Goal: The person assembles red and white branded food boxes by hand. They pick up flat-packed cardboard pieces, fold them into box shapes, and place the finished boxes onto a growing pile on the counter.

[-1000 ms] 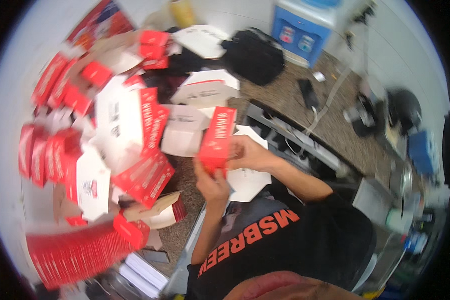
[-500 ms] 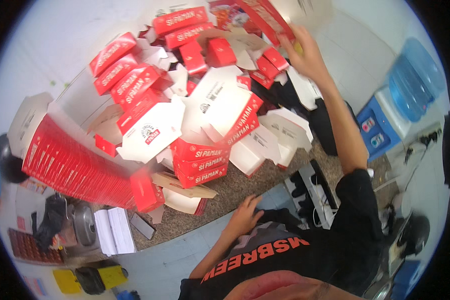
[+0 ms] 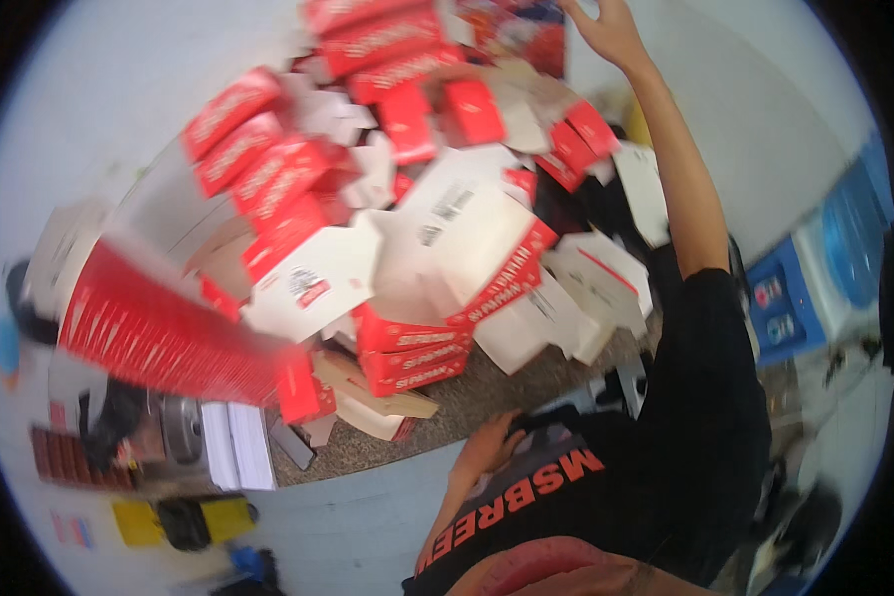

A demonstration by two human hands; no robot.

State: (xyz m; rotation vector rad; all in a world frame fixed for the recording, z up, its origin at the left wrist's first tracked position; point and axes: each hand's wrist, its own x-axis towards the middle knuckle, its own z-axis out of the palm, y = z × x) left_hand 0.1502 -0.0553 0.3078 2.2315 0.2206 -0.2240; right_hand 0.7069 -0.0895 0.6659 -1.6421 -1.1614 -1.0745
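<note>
My right hand [image 3: 606,30] is stretched far out to the top of the pile, fingers spread, holding nothing, right beside a red carton [image 3: 526,30]. My left hand [image 3: 487,452] rests low against my black shirt at the table's near edge, with nothing in it. Between them lies a heap of red and white folding cartons [image 3: 368,169]. Three finished red boxes [image 3: 412,353] are stacked near the front. A large white opened carton [image 3: 457,228] lies on top of them.
A thick row of flat red carton blanks [image 3: 159,328] stands at the left. White sheets [image 3: 233,442] and dark gear lie below it. A blue and white water dispenser [image 3: 815,278] stands at the right. The speckled tabletop [image 3: 487,382] shows in front.
One second ago both hands held a red carton near my chest; it is gone from them. The right arm has reached out to the far pile, and the left hand has dropped to the table edge.
</note>
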